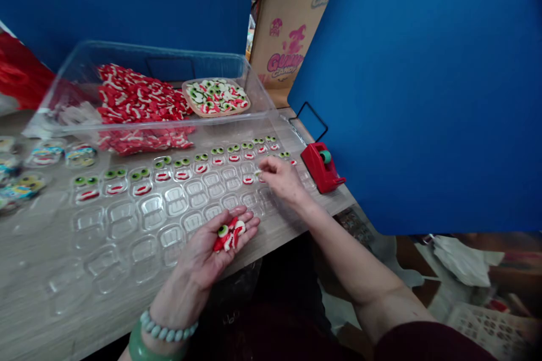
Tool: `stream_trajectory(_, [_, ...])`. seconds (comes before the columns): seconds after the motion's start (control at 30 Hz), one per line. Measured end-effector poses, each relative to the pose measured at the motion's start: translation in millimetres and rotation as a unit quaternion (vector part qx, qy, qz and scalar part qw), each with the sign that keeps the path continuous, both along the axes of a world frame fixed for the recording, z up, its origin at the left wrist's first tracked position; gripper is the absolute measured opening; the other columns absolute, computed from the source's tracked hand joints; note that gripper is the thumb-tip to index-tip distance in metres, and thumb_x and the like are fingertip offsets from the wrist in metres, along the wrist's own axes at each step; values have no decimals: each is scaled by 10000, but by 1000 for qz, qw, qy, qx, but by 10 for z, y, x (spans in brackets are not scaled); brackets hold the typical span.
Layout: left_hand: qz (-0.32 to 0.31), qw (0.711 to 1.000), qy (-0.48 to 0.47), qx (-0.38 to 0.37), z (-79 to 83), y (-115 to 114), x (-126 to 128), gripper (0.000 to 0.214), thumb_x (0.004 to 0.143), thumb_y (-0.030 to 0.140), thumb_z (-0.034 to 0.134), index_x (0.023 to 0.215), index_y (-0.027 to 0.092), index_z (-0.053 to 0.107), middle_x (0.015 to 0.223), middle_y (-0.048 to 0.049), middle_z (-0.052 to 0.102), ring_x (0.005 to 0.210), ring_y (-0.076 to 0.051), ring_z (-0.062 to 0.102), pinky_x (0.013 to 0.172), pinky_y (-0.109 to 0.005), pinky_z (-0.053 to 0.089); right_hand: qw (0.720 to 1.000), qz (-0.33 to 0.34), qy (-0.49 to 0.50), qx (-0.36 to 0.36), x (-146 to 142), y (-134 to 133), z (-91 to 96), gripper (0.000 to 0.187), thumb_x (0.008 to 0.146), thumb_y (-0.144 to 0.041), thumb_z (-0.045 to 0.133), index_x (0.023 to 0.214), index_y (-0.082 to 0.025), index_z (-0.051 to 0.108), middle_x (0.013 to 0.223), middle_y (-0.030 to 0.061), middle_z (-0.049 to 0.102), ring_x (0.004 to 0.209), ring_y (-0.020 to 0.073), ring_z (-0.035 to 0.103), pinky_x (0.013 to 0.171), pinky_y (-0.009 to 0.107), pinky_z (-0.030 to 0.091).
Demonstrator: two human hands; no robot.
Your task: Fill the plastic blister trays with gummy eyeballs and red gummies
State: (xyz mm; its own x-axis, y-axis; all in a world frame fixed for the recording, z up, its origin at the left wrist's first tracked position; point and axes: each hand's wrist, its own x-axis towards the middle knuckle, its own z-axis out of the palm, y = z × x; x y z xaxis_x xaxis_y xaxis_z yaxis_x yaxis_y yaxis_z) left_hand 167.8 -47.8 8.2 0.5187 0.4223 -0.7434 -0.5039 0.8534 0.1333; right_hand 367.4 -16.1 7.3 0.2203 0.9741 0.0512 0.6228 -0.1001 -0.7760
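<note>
My left hand point(214, 251) lies palm up at the table's front edge, cupping a few red, white and green gummy candies point(229, 232). My right hand point(282, 179) reaches over the clear plastic mould tray point(139, 220), its fingers pinched on a small pale candy above a cavity near the tray's right end. The tray's far rows hold green eye gummies and red mouth gummies point(182, 169); the near rows are bare.
A clear bin point(139, 62) behind the tray holds a heap of red-white gummies point(135, 96) and a plate of mixed gummies point(215, 96). A red tape dispenser point(322, 166) sits at the right. Filled packs point(25, 175) lie left. A cardboard box point(292, 17) stands behind.
</note>
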Motion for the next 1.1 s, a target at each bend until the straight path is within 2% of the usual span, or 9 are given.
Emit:
stream_trajectory(0.1, [5,1000,0,-6,-9,3,10,267,961,87,467,1188,18,590,1009,-239,735,986,-366,731,805,-435,646,993,-48,-111,-16,260,271,-6,137,778,-173,560,808,-207,690,716,-14,640,705,153,548,662,263,375])
stream_trajectory(0.23, [10,1000,-1,-12,-34,16,17,284,951,67,468,1205,12,583,1008,-257,731,979,-381,730,792,-453,647,983,17,-171,-60,318,462,-90,219,801,-160,511,839,-211,720,770,2,684,763,168,584,673,259,379])
stream_trajectory(0.4, [8,1000,2,-14,-37,35,9,285,950,73,482,1213,19,580,1031,-251,730,986,-375,729,805,-444,644,966,87,-223,-97,249,513,-243,255,790,-143,534,873,-207,766,863,21,726,843,172,611,738,247,405])
stream_trajectory(0.53, [7,1000,5,-8,-45,39,16,275,955,83,480,1198,9,586,1023,-253,731,963,-366,737,798,-433,646,965,95,-231,-81,262,534,-302,294,822,-169,541,986,-209,781,1021,42,724,984,184,610,844,251,419])
stream_trajectory(0.67, [4,1000,-8,-5,-62,30,23,301,947,79,488,1226,14,581,1017,-245,733,970,-355,738,816,-435,642,962,102,-242,-71,261,546,-301,279,846,-184,542,1000,-197,774,1008,59,725,979,201,614,848,277,428])
stream_trajectory(0.87, [33,999,-25,-13,-37,79,7,342,973,162,484,1277,28,567,1079,-256,717,1045,-365,713,847,-471,628,979,97,-171,48,98,212,-88,235,857,-143,544,939,-204,756,972,48,703,944,190,614,872,302,446])
stream_trajectory(0.93, [48,998,-35,-10,-45,110,7,317,988,194,470,1231,29,591,1040,-243,726,1009,-353,726,835,-484,627,980,169,-93,44,-30,-1,40,197,872,-164,569,902,-217,756,911,22,691,869,167,622,806,281,459])
stream_trajectory(1.0, [52,998,-39,-8,-65,131,19,261,998,205,457,1115,49,630,929,-189,743,878,-301,755,812,-477,632,962,266,-47,28,-162,-190,154,175,895,-187,584,923,-230,751,908,8,681,860,154,618,786,271,455])
stream_trajectory(1.1, [36,999,-40,-2,-85,129,58,261,1015,234,434,954,91,644,778,-104,730,681,-213,740,749,-411,646,935,344,-83,15,-289,-340,242,144,926,-205,584,916,-230,726,915,10,648,874,154,587,781,275,430])
